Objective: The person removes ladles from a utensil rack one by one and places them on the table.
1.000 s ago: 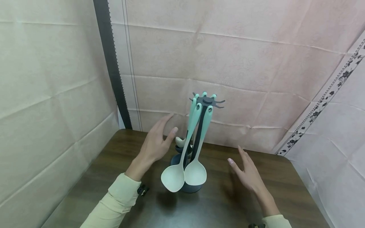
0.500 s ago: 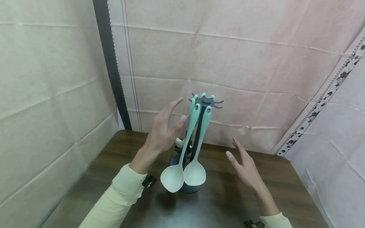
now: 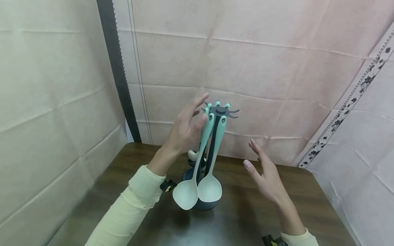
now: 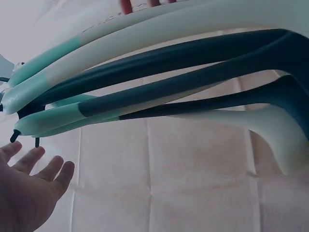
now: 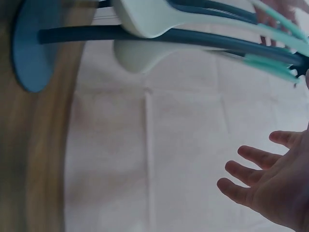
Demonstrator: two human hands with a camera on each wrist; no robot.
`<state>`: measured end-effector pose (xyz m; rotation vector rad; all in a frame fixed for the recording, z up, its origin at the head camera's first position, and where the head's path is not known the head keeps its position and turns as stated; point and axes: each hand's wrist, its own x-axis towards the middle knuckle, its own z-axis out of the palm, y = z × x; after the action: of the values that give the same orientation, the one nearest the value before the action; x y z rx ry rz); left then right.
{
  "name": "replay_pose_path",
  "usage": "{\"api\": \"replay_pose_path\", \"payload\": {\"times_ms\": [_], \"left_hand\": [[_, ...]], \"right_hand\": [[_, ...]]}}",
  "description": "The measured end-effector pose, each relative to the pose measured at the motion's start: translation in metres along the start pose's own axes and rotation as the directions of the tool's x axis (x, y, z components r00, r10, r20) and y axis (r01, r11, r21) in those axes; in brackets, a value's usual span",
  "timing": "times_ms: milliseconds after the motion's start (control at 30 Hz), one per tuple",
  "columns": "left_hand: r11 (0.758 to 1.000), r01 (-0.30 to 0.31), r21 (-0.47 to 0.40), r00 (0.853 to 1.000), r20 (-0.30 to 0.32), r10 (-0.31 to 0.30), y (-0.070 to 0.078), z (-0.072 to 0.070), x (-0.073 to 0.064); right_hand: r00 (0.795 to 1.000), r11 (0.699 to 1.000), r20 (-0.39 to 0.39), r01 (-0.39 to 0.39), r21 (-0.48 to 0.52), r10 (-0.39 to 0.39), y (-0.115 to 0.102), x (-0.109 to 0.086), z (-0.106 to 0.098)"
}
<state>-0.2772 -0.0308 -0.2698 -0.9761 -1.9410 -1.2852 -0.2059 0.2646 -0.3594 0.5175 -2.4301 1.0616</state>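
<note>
Nearest to us, two pale yellow sleeves [image 3: 135, 201] come in low over a dark wooden table [image 3: 237, 223]. We see the person's right hand [image 3: 267, 175] above the table's right half, fingers wide and nearly straight, thumb apart, holding nothing, well apart from a utensil stand [image 3: 212, 148]. That stand is upright between the table's left and right edges, short of the far edge. On its near side hang a white ladle [image 3: 185, 194] and, just right of it, a white spoon [image 3: 210, 188], both with turquoise handles. The left hand [image 3: 186, 133] is at the stand's left side, near the top, fingers spread and gently bent; its thumb overlaps a handle from our viewpoint, but we cannot tell whether they touch. Darker utensils hang further round, above a round blue base [image 3: 207, 205]. Beyond the table's far edge, we find creased, pinkish cloth [image 3: 246, 71].
</note>
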Motion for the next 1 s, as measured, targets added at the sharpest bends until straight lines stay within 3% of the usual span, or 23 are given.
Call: {"api": "replay_pose_path", "payload": {"times_ms": [267,533,1000], "left_hand": [[0.988,0.085,-0.125,0.993,0.091,-0.074,-0.007,0.013,0.011],[0.956,0.151,-0.252,0.982,0.148,-0.116,-0.013,0.021,0.016],[0.904,0.199,-0.379,0.976,0.164,-0.146,-0.005,0.024,0.024]], "right_hand": [[0.996,0.995,-0.01,0.093,0.028,-0.092,-0.034,0.005,-0.002],[0.987,0.987,-0.03,0.157,0.032,-0.156,-0.061,0.014,0.005],[0.97,0.974,-0.121,0.219,0.051,-0.212,-0.086,0.042,0.024]]}}
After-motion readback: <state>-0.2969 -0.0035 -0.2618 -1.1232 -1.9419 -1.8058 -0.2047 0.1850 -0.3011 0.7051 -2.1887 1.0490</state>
